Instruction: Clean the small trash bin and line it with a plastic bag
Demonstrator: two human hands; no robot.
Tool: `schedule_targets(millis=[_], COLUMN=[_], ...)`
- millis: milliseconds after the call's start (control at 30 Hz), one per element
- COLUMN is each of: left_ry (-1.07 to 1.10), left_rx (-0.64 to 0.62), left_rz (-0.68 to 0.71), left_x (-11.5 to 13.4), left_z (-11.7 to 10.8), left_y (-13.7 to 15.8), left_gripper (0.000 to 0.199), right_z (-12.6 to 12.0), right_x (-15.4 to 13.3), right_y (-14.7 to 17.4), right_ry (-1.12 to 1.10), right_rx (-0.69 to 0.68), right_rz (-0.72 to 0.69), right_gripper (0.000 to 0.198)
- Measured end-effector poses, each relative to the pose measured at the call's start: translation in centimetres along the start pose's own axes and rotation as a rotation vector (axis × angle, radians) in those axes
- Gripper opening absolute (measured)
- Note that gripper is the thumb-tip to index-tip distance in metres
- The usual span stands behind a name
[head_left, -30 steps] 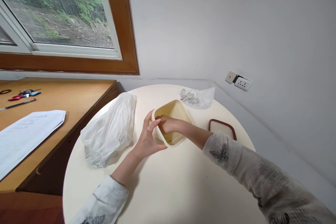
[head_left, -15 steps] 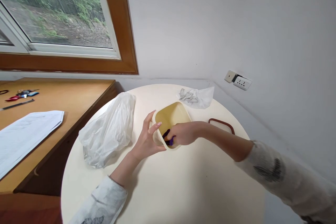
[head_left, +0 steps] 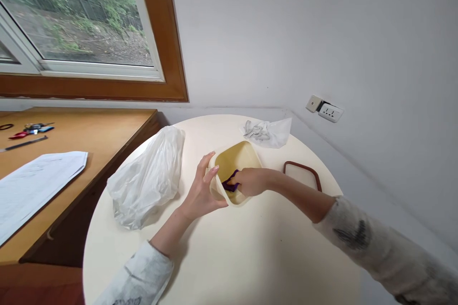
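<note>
A cream-coloured plastic container (head_left: 231,157) is tilted over the round table, its open side facing me. My left hand (head_left: 203,188) grips its left wall, thumb on the rim and fingers around the outside. Inside it, my right hand (head_left: 250,182) presses a dark purple cloth (head_left: 232,182) against the inner wall. The fingertips of that hand are partly hidden by the cloth. Right of the container, on the table, lies a brown-rimmed lid or frame (head_left: 302,166), partly behind my right forearm.
A crumpled white plastic bag (head_left: 150,176) lies on the left of the round white table (head_left: 229,257). At the back is a small clear bag (head_left: 268,132). A wooden desk (head_left: 107,126) with papers (head_left: 39,181) and scissors (head_left: 25,132) stands to the left.
My right hand has shifted the purple cloth slightly inside the container. The container has moved a little to the right, still in my left hand.
</note>
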State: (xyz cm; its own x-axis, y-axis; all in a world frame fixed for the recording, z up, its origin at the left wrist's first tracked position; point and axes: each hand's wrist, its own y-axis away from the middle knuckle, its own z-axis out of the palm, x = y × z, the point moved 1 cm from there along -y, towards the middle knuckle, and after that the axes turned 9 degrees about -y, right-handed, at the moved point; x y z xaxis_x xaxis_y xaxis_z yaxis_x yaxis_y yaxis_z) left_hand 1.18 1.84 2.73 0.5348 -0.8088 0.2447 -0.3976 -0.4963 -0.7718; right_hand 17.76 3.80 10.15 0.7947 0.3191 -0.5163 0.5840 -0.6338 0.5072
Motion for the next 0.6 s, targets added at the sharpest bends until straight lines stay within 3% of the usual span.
schedule_targets(millis=[167, 367, 467, 600], left_ry=[-0.012, -0.014, -0.015, -0.021], left_rx=[0.011, 0.012, 0.018, 0.017], left_rz=[-0.013, -0.055, -0.045, -0.082], left_x=[-0.1, -0.5, -0.6, -0.5], left_z=[0.0, 0.0, 0.1, 0.1], left_y=[0.0, 0.4, 0.4, 0.4], left_gripper=[0.12, 0.122, 0.121, 0.123], right_z=[0.7, 0.4, 0.2, 0.6], right_x=[-0.8, -1.2, -1.0, -1.0], right_y=[-2.9, -2.5, -1.4, 1.2], right_ry=[-0.063, -0.14, -0.387, -0.727], right_rx=[0.043, -0.016, -0.033, 0.059], right_rz=[0.037, 0.039, -0.021, -0.092], right_gripper=[0.015, 0.009, 0.005, 0.008])
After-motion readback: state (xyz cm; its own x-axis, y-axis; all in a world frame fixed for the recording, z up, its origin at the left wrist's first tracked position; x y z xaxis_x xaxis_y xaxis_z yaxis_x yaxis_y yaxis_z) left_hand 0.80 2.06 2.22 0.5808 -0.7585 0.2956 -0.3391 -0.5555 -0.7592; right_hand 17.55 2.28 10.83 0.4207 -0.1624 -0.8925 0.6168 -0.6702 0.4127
